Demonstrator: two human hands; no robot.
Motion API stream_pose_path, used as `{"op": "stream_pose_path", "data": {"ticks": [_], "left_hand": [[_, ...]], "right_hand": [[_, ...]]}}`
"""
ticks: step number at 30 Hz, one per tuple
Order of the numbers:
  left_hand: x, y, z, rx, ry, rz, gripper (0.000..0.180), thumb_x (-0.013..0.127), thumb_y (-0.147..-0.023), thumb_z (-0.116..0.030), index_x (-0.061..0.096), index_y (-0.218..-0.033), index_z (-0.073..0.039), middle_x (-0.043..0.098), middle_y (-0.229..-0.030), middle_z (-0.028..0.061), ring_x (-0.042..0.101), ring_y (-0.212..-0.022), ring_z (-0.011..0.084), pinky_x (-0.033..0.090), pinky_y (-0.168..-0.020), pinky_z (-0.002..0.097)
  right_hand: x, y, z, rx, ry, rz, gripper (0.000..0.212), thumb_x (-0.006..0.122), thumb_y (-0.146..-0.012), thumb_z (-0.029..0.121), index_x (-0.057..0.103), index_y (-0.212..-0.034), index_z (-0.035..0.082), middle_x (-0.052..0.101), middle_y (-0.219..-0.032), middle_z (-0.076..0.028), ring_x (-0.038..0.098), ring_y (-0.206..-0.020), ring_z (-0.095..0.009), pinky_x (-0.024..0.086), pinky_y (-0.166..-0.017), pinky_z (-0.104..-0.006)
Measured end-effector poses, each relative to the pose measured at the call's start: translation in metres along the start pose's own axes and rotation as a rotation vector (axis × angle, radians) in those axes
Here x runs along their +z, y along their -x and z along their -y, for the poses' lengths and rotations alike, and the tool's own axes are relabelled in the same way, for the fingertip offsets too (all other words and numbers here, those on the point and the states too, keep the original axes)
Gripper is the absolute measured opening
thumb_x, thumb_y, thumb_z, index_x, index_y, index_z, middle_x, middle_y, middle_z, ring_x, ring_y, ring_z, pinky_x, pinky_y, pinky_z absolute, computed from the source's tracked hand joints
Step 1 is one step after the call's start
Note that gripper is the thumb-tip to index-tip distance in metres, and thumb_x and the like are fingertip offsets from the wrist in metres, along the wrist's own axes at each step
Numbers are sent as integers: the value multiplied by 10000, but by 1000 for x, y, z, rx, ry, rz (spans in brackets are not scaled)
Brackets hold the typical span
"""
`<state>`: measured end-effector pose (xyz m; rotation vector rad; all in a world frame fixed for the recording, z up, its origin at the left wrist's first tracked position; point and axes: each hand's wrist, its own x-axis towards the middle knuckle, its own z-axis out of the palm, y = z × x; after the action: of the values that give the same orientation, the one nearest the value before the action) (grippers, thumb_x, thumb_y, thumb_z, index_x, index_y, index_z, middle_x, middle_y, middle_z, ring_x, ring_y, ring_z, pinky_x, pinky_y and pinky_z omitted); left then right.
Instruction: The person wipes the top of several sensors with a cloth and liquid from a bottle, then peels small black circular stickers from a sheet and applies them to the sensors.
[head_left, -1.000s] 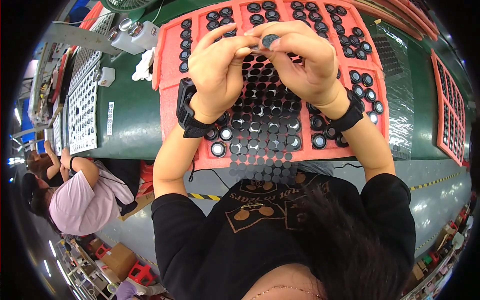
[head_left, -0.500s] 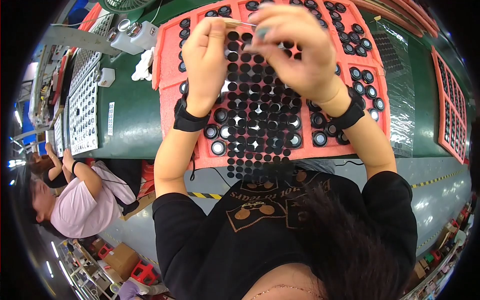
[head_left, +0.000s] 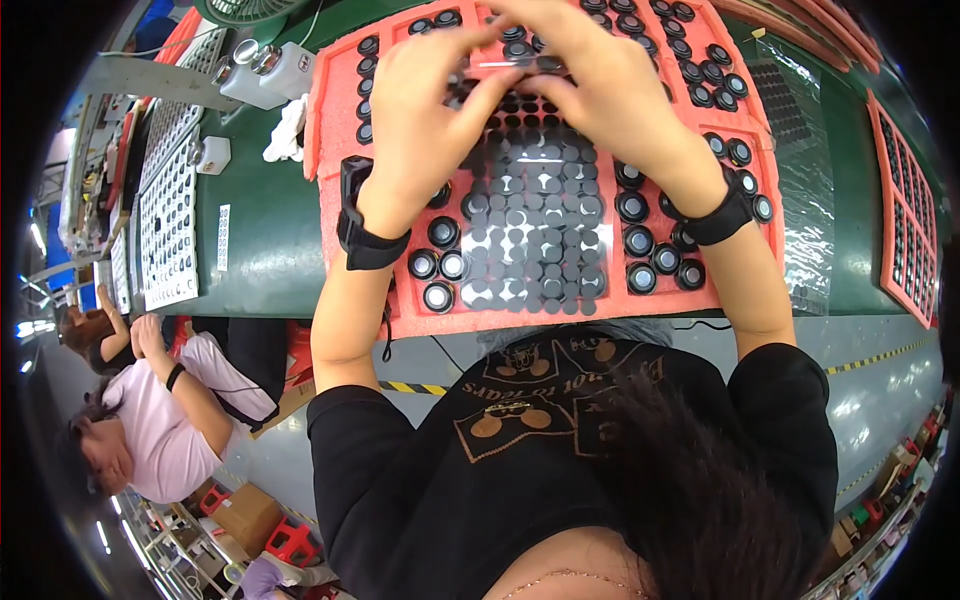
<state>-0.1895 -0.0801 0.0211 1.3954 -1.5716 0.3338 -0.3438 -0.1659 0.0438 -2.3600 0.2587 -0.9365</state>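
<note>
A clear sheet of black round stickers [head_left: 540,220] lies or hangs over the middle of a pink foam tray [head_left: 375,315]. My left hand [head_left: 425,110] has its thumb and fingers closed at the sheet's far end. Close beside it, my right hand [head_left: 610,95] is bent inward with thumb and fingers pinched, somewhat smeared by motion. A thin, pale, straight piece [head_left: 505,64] shows between the two hands; its kind cannot be made out. Around the sheet, black round parts with grey centres [head_left: 638,240] sit in the tray's compartments.
Clear plastic film with black dots [head_left: 785,110] lies right of the tray, beside another pink tray [head_left: 908,210]. White bottles [head_left: 290,75], a white cloth [head_left: 288,130] and a sheet of parts [head_left: 168,235] are at left. A co-worker [head_left: 165,420] sits at the left.
The sheet has come down flatter over the tray and looks greyer with glare. My right hand has turned and closed in toward my left; both sit slightly nearer me.
</note>
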Motion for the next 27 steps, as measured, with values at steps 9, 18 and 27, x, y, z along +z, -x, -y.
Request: {"op": "stream_pose_path", "data": {"ticks": [9, 18, 27], "left_hand": [[-8, 4, -7, -129, -64, 183, 75, 632, -727, -118, 641, -796, -87, 622, -701, 38, 591, -668, 214, 433, -687, 299], [-7, 7, -12, -187, -89, 241, 52, 621, -725, -111, 634, -736, -62, 612, -653, 63, 592, -577, 218, 448, -556, 299], [-8, 9, -15, -204, -36, 204, 40, 619, -717, -80, 633, -744, -54, 610, -657, 80, 591, -551, 224, 451, -506, 286]], "right_hand": [[-8, -7, 7, 271, -318, 124, 616, 532, -716, -106, 387, -1281, 91, 522, -1056, -131, 565, -859, -195, 459, -727, -291], [0, -5, 4, 213, -284, 147, 584, 531, -716, -107, 408, -1257, 73, 522, -1038, -133, 559, -804, -188, 460, -727, -282], [3, 0, -1, 85, -280, 51, 592, 561, -702, -95, 410, -1250, 72, 515, -1022, -125, 555, -779, -184, 461, -730, -281]]}}
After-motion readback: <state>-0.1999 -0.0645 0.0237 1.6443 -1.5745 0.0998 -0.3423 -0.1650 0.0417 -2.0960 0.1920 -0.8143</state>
